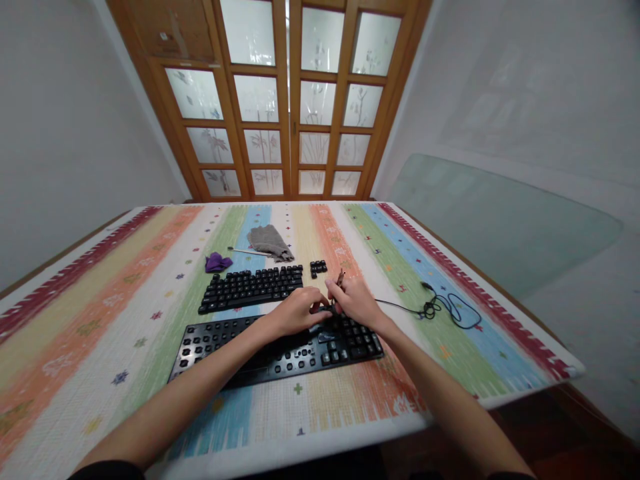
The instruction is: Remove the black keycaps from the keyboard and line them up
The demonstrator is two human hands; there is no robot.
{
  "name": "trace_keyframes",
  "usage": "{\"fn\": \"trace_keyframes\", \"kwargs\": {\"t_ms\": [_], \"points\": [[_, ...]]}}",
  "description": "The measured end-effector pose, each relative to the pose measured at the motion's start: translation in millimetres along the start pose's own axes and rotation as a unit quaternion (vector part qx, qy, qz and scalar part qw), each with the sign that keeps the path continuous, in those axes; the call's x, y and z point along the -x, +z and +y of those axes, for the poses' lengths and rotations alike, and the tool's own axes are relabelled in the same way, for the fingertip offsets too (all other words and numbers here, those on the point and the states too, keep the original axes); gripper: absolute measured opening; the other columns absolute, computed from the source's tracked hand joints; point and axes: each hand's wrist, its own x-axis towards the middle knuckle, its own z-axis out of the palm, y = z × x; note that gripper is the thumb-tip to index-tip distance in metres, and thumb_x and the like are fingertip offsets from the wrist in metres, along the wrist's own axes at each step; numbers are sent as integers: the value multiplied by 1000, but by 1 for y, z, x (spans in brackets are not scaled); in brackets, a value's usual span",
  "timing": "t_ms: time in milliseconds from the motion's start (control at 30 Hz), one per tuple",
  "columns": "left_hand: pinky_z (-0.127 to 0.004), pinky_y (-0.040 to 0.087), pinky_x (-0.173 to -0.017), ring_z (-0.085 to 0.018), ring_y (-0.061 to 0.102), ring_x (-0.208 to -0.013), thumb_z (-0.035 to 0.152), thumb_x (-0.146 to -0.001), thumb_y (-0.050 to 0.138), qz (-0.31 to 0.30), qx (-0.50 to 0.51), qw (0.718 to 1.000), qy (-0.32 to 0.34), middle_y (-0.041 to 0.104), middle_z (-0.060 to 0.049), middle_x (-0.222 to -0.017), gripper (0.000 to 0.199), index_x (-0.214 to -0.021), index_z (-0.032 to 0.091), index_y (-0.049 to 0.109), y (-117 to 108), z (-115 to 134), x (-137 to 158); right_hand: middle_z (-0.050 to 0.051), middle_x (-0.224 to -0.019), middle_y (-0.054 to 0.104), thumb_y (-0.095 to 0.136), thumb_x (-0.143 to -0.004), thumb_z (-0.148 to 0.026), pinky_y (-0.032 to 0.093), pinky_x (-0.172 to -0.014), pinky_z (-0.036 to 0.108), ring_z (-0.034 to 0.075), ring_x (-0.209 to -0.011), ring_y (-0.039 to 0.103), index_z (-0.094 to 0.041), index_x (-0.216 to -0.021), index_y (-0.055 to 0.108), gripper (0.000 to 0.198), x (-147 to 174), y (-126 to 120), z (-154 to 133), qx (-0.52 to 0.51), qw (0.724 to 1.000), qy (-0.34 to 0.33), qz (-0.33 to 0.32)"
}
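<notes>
A black keyboard (295, 357) lies in front of me, its left and middle parts stripped of keycaps, with caps still on at the right. My left hand (303, 312) rests at its upper edge, thumb over the top and fingers bent, gripping the keyboard. Close beside it, my right hand (354, 300) is closed around a thin brownish tool (341, 277) that points down at the keys; its lower tip is hidden by the fingers. Behind the keyboard, loose black keycaps (253, 288) are laid out in rows. A smaller group of keycaps (318, 268) sits to their right.
A purple cloth (217, 263), a grey cloth (270, 241) and a thin white stick with a dark tip (250, 251) lie behind the keycaps. The keyboard's cable (453, 308) is coiled at the right. A striped tablecloth (165, 313) covers the table.
</notes>
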Motion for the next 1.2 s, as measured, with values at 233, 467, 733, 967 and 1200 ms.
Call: {"fn": "trace_keyframes", "kwargs": {"t_ms": [233,467,733,967,1200], "points": [[-22,40,-64,-10,52,-62,25,-84,64,15,4,1000,-2,57,3,-67,10,-87,17,67,-7,-12,-8,-1,-45,56,42,-99,-33,41,-60,26,15,-50,59,-18,-62,61,44,7,-1,11,26,999,-31,30],[-26,44,-71,-16,56,-71,22,-84,64,25,-130,991,-29,59,-2,-71,10,-89,14,68,-11,-44,-40,0,-46,57,43,-98,-35,41,-60,26,15,-49,59,-17,-63,62,44,21,-8,12,0,999,-18,31],[-30,47,-79,-22,61,-88,18,-86,60,-24,-207,977,-43,66,-9,-86,11,-90,12,68,1,-65,-66,0,-51,58,42,-99,-40,41,-62,26,14,-52,58,-19,-60,55,46,41,-8,11,-24,999,-37,10],[-31,47,-80,-22,61,-90,21,-88,58,-30,-210,977,-38,67,-11,-88,13,-88,12,68,7,-74,-70,-2,-52,56,43,-98,-37,41,-59,25,13,-51,55,-19,-63,54,41,49,-2,19,-36,999,-35,19],[-31,48,-79,-22,62,-89,21,-88,58,-40,-213,975,-36,68,-11,-88,14,-87,12,68,9,-76,-72,-4,-52,58,44,-97,-37,40,-49,23,10,-39,51,-19,-73,58,33,52,8,29,-97,995,25,20]]}}
